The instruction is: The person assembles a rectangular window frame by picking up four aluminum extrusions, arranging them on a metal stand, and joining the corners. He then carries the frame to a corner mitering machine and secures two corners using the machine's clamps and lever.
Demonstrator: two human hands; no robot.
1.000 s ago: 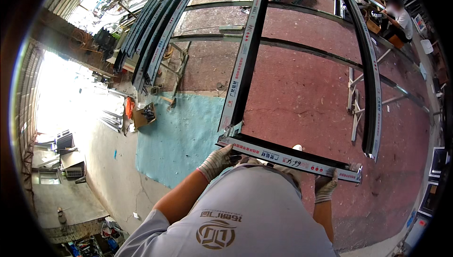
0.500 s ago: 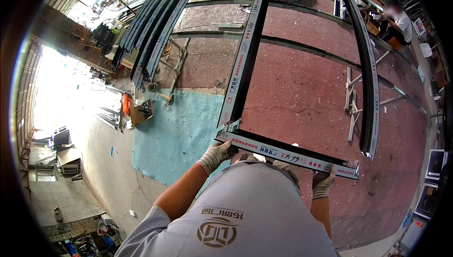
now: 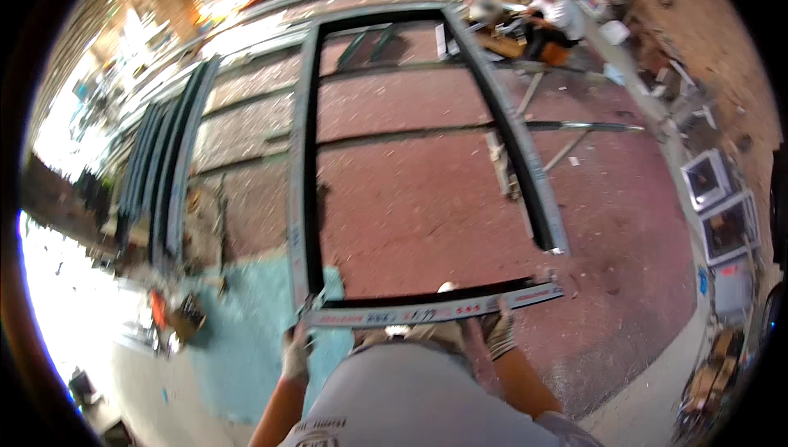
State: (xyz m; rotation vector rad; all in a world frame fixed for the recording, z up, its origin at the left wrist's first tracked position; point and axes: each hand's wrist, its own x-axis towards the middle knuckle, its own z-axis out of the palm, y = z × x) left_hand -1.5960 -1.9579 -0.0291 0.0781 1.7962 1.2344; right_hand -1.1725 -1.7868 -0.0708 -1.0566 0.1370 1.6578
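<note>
A large rectangular frame of dark metal profiles (image 3: 302,160) with pale printed film stretches away in front of me. Its near crossbar (image 3: 435,306) lies just before my waist. The bar's left end meets the left side profile at the corner; its right end stands apart from the open end of the right side profile (image 3: 525,176). My left hand (image 3: 295,355), in a pale knit glove, grips the bar near that left corner. Toward the other end, my right hand (image 3: 499,334), gloved too, holds the bar from beneath, fingers wrapped on its lower edge.
Dark rails (image 3: 394,137) cross beneath the frame on supports. Several long profiles (image 3: 168,160) lean together at left. A blue-green sheet (image 3: 238,348) covers floor there, near a small box (image 3: 187,320). A seated person (image 3: 558,20) works at far right. Framed panels (image 3: 726,225) stand along the right side.
My view has turned, so the frame appears farther left and lower. The near crossbar now slants slightly up to the right instead of down. Both hands still hold it.
</note>
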